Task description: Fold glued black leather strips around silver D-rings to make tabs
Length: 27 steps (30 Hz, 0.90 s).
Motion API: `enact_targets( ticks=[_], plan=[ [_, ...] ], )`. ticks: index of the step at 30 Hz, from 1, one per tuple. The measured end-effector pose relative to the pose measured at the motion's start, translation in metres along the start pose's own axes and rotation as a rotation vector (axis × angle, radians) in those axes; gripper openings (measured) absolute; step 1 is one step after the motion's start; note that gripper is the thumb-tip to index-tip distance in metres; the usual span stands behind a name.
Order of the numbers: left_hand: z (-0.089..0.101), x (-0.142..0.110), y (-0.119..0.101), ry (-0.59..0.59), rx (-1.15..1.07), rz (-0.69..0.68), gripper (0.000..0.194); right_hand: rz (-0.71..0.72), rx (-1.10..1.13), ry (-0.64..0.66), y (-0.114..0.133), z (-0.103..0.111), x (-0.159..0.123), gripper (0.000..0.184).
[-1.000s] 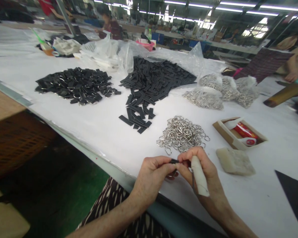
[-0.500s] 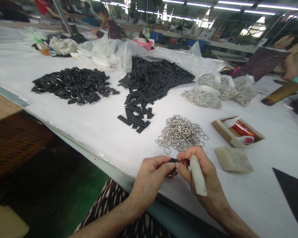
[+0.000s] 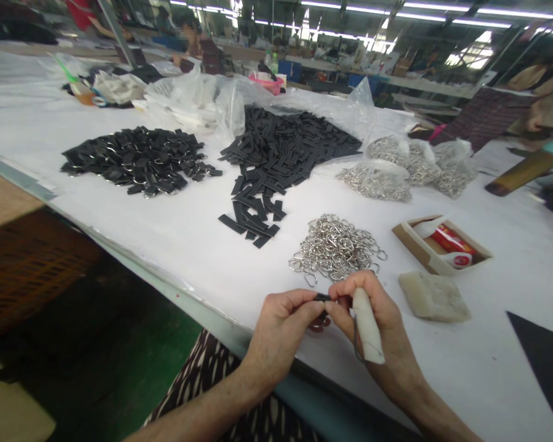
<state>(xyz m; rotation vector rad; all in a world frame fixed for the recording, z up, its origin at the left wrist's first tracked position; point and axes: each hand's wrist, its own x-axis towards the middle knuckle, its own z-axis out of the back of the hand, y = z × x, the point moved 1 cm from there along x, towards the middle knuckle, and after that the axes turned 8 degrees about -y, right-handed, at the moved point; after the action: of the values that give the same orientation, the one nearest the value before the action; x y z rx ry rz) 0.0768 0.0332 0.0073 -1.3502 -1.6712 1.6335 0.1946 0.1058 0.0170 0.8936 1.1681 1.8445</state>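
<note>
Near the front edge of the white table (image 3: 175,233), my left hand (image 3: 281,328) and my right hand (image 3: 373,319) meet and pinch a small black strip (image 3: 323,298) between their fingertips. A metal ring seems to hang under it, mostly hidden by my fingers. My right hand also holds a white-wrapped tool (image 3: 366,328) against its palm. Just beyond my hands lies a loose heap of metal D-rings (image 3: 336,248). Farther back is a pile of black strips (image 3: 281,153), and to the left a pile of black strips fitted with rings (image 3: 136,159).
Clear bags of metal rings (image 3: 405,169) lie at the back right. An open cardboard box (image 3: 440,245) with a red-and-white tube stands right of the ring heap, a pale block (image 3: 433,298) before it. A dark sheet (image 3: 546,362) is at the right edge. Other people work at far tables.
The view has shifted slightly. Both hands stay together on the small black strip with hardly any movement.
</note>
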Motion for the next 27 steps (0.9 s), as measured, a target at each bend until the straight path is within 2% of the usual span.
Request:
enact_targets(
  ticks=[5,13,21,24,27],
  plan=[
    [0.003,0.002,-0.003,-0.018,-0.003,-0.012,0.019,0.018,0.019,-0.007,0.001,0.002,-0.001,0.011],
    [0.011,0.009,0.002,0.005,-0.208,0.091,0.015,0.034,0.044,-0.052,0.008,0.001,0.002,0.009],
    [0.008,0.010,0.002,0.010,-0.362,0.201,0.013,-0.009,0.119,-0.055,0.008,-0.001,0.000,0.010],
    [0.006,0.010,0.002,0.003,-0.365,0.203,0.012,-0.006,0.119,-0.070,0.009,0.000,0.001,0.010],
    [0.005,0.008,0.003,0.017,-0.294,0.147,0.011,-0.007,0.125,-0.064,0.010,0.002,0.001,0.010]
  ],
)
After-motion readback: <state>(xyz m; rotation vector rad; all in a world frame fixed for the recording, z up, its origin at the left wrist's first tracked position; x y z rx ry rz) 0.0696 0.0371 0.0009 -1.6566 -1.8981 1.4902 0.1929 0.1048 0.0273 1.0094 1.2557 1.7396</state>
